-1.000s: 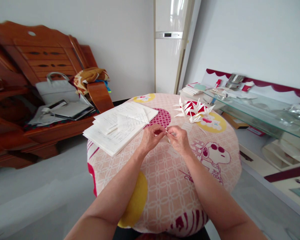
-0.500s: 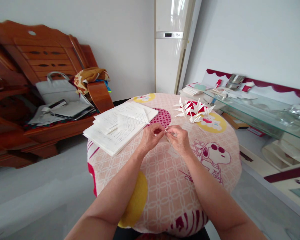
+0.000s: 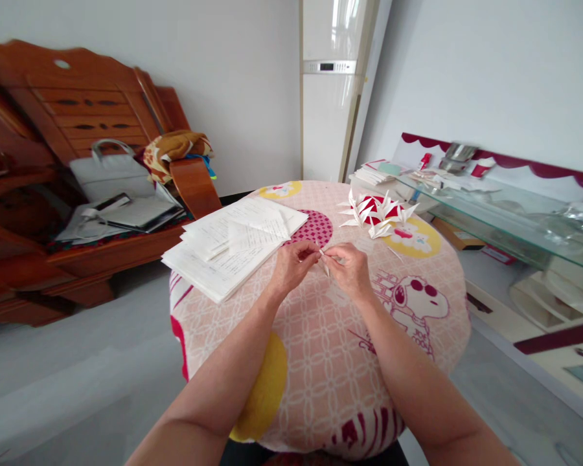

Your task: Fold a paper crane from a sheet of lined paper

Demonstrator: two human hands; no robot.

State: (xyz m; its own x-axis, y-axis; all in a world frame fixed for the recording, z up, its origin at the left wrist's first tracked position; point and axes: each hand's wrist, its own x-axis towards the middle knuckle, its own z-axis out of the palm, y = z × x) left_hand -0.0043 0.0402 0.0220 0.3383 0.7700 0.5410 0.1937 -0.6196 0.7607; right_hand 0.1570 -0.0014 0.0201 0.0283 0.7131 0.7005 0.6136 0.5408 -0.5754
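Observation:
Both of my hands meet over the middle of a round table (image 3: 320,362) covered with a pink cartoon-print cloth. My left hand (image 3: 293,265) and my right hand (image 3: 348,268) each pinch one small folded piece of white paper (image 3: 324,260) between the fingertips. Most of that paper is hidden by my fingers. A stack of printed white sheets (image 3: 230,243) lies to the left of my hands. Several folded white paper cranes (image 3: 376,213) sit at the far side of the table, beyond my right hand.
A wooden bench (image 3: 78,181) with a grey bag (image 3: 109,171), papers and a patterned cushion stands at the left. A tall white appliance (image 3: 330,90) is against the back wall. A glass shelf (image 3: 505,207) with small items runs along the right.
My fingers have shifted slightly on the small paper; the hands stay in the same place over the table.

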